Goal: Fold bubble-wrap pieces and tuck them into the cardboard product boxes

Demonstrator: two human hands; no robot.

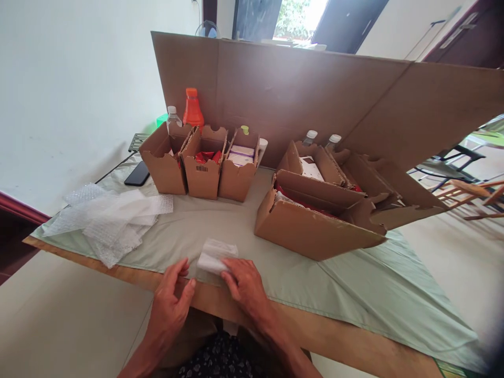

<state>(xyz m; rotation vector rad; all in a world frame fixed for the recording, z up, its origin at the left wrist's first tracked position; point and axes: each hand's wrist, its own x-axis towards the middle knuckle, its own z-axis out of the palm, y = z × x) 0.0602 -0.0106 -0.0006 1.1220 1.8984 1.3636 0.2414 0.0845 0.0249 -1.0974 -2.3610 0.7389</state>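
Observation:
A small folded piece of bubble wrap (pixel 214 255) lies on the cloth near the table's front edge. My right hand (pixel 247 283) has its right end between thumb and fingers. To the left of it, just over the table edge, my left hand (pixel 173 296) is held with thumb and fingers apart and nothing between them. A loose pile of bubble wrap sheets (pixel 114 215) spreads over the left part of the table. Whether anything is wrapped inside the small piece, I cannot tell.
Three cardboard bins (pixel 202 176) stand in a row, holding red packets and white boxes. More cardboard bins (pixel 311 226) are grouped at the right. Behind them rise an orange bottle (pixel 192 111), clear bottles and a tall cardboard panel (pixel 275 89). A black phone (pixel 137 174) lies at the left.

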